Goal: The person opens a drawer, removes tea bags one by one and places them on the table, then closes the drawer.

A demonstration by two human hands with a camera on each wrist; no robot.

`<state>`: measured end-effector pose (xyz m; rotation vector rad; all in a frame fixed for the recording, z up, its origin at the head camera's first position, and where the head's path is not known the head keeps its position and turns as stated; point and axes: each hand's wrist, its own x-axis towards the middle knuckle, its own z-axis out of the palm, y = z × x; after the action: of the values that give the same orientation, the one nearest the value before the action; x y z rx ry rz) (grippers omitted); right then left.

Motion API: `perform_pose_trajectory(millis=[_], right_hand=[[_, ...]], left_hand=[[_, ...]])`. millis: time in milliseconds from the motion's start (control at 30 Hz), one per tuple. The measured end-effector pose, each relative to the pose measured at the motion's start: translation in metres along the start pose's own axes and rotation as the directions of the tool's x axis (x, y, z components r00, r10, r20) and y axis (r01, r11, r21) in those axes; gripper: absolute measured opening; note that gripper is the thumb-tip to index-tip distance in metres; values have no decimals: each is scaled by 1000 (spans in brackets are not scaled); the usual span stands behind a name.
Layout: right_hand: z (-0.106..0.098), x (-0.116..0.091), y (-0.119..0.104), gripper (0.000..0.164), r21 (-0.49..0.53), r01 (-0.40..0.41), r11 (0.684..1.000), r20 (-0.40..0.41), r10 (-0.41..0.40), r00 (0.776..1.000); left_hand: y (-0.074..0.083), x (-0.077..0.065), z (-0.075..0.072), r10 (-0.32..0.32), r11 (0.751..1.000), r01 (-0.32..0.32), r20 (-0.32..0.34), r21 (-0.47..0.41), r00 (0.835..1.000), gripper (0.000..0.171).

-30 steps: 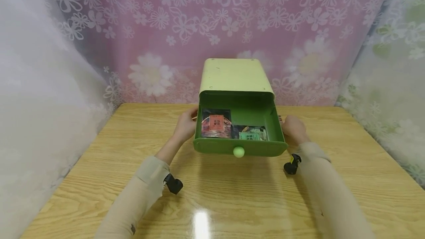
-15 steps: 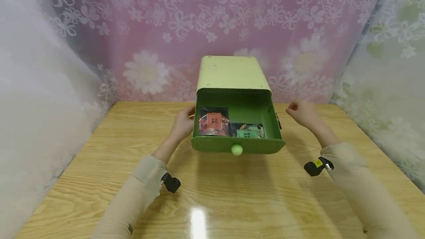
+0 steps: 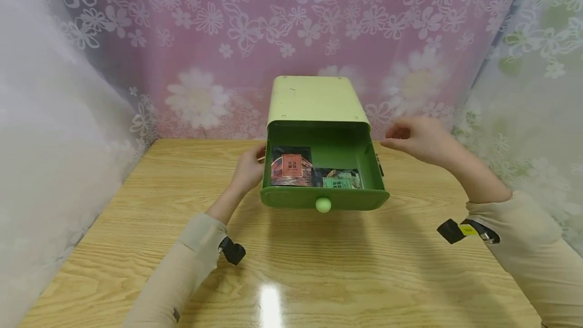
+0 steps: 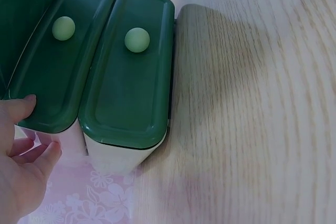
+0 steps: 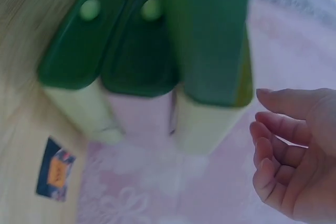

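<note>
Drawer: pulled out, worktop's 12 o'clock.
Red packet: inside, 9 o'clock.
Left hand: clamped on cabinet's 9 o'clock edge.
Right hand: loosely curled, unclasped, cabinet's 3 o'clock.

And there's the wooden table, yellowish-brown, grain running right across it, with a bright white glare shining on the near part! Behind it hangs the pink cloth, white flower outlines crowding the top, big pale daisies lower down. Over on the left, a whitish cloth alongside the table; over on the right, a pale curtain, white flowers and soft green patches on this one.
</note>
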<state>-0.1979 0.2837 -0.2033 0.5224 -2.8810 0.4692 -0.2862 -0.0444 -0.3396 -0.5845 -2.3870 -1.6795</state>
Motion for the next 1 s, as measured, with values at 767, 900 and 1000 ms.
perform_pose_trajectory(millis=[767, 900, 1000], right_hand=[[38, 24, -65, 39, -124, 344, 931, 408, -268, 873], [43, 26, -65, 39, -166, 357, 919, 419, -262, 870], [44, 28, -65, 38, -171, 351, 921, 415, -256, 873]], left_hand=[[0, 0, 0, 6, 1000, -6, -1, 9, 1000, 46], [-1, 0, 0, -2, 1000, 2, 0, 5, 1000, 47], [0, 1, 0, -7, 1000, 7, -5, 10, 1000, 49]])
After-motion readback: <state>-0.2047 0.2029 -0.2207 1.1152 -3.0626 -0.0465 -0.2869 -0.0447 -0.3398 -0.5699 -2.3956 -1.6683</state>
